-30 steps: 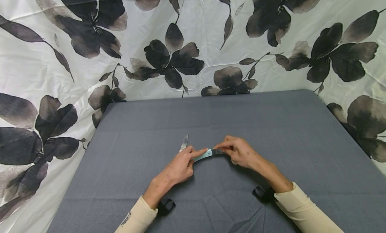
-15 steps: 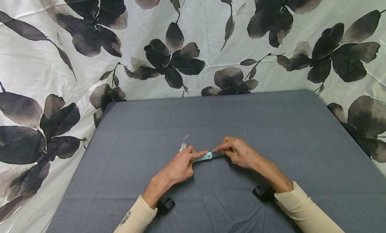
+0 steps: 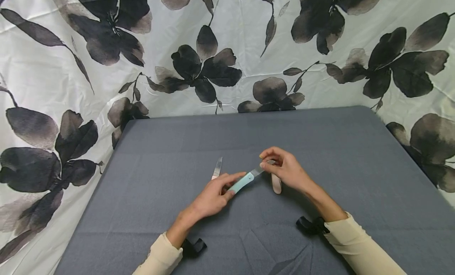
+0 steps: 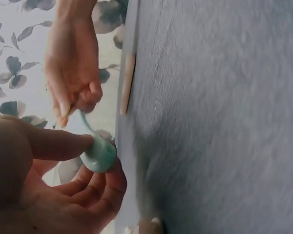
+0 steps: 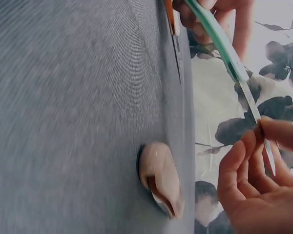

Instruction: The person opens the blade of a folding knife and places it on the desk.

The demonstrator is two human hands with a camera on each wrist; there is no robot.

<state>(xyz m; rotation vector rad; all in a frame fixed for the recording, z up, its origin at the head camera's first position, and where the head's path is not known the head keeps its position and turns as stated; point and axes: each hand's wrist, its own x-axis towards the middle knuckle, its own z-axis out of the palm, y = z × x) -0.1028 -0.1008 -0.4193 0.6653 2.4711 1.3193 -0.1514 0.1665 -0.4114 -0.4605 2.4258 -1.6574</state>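
Observation:
My left hand [image 3: 212,195] grips the mint-green handle of a folding knife [image 3: 242,183], its thumb and fingers around the far-from-blade part. The knife is unfolded, and its silver blade [image 5: 250,100] slants up to the right. Near the tip, my right hand [image 3: 288,168] pinches the blade between thumb and fingers. Both wrist views show this knife held above the cloth. Below the right hand lies a beige folding knife [image 5: 160,170], folded up. Just beyond the left hand another knife [image 3: 217,166] lies with its blade out; the left hand partly covers its handle.
A grey cloth [image 3: 177,138] covers the table, with creases near the front. Behind and beside it hangs a white floral curtain [image 3: 249,42]. Black straps [image 3: 194,248] sit at the wrists.
The mint-green knife has tilted, its blade end rising away from me. My right hand has moved up with the blade, uncovering the beige folding knife. My left thumb now shows on the handle.

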